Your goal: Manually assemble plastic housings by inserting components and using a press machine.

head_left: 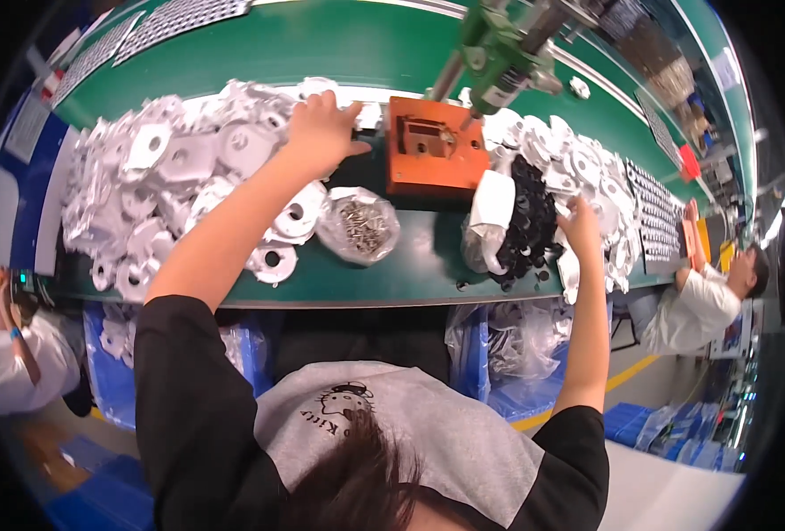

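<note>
My left hand [320,134] reaches over the right edge of a large pile of white plastic housings [189,159]. Its thumb and fingers are spread, and nothing shows between them. A small white part [368,116] lies just past its fingertips, left of an orange fixture block [434,146] with a recess on top. My right hand [580,227] hovers at the border between a heap of small black parts [527,221] and another pile of white round parts [591,168]. Its fingers look apart, with the tips partly hidden and no held thing visible.
A green press [498,66] stands over the orange block. A clear bag of small metal pins or screws [363,227] sits mid-table. Blue bins [525,394] hold bagged parts below the table edge. Perforated trays [653,208] lie at right. Other people sit at both sides.
</note>
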A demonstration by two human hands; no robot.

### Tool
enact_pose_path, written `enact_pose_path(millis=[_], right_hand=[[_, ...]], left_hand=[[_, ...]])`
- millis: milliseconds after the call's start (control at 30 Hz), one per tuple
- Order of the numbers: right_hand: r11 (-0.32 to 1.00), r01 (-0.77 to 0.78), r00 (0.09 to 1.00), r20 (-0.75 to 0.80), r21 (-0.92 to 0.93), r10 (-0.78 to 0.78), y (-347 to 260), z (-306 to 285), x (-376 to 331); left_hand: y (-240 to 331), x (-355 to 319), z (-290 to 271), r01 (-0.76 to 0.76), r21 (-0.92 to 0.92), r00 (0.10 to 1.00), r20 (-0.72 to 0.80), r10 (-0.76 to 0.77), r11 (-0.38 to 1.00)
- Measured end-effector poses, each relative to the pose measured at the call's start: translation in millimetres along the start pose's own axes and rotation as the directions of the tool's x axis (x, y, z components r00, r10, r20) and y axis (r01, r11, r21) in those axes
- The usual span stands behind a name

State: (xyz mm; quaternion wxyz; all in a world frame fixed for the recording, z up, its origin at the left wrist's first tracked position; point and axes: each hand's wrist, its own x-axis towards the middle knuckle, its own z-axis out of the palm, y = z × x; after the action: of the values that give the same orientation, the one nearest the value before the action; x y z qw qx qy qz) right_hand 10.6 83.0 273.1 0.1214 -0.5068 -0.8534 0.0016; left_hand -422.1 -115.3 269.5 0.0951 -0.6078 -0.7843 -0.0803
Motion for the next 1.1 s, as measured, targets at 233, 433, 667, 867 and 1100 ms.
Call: enact_pose_path(millis=[233,433,667,867,1100], right_hand=[[0.895,-0.324,0.945,0.151,0.306,0.291,5,-40,36],[0.947,-0.276,0.959,-0.023,0.163,0.284,19,-62,50],[0.953,-0.261,0.94,-0.186,0.155,0.288,5,-76,32],[0.989,-0.146,0.987,-0.062,-0.01,0.145,68,-73,70],[0.944,-0.25,0.965,0.134,0.217,0.224,45,-124,54]], left_hand=[[-40,60,19,-0.174,-0.058,0.984,-0.043,0.172,0.983],[-104,58,8,-0.173,-0.51,0.977,-0.199,0.079,0.843],[-36,-10,-71,0.281,-0.953,0.948,0.294,-0.126,-0.108],[-21,-48,-71,0.115,-0.842,0.991,0.13,0.007,-0.527],[-1,-53,-32,0.03,-0.889,0.954,0.162,-0.252,-0.457]])
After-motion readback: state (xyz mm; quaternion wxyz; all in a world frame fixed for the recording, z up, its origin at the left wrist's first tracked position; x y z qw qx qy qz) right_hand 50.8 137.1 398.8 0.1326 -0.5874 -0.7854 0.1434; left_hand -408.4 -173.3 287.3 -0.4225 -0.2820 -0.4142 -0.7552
